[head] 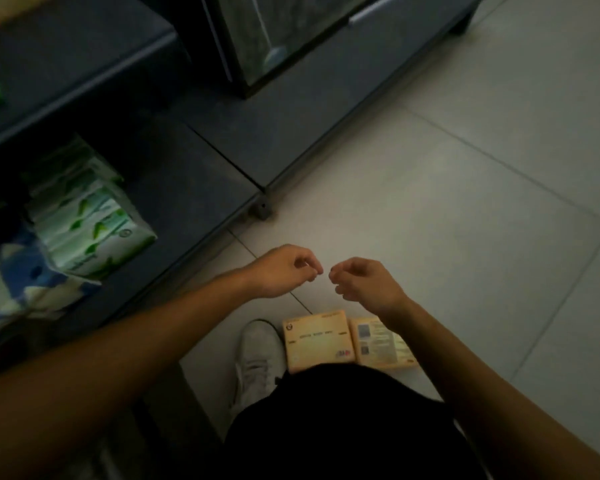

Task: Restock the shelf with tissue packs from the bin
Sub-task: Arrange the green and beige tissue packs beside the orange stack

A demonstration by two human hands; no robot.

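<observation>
Left hand (281,271), right hand (364,282) loosely curled, empty, above flat side-by-side tissue packs (317,341)

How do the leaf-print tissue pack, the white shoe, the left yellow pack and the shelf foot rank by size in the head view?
1. leaf-print tissue pack
2. white shoe and left yellow pack: alike, shoe partly hidden, so unranked
3. shelf foot
</observation>
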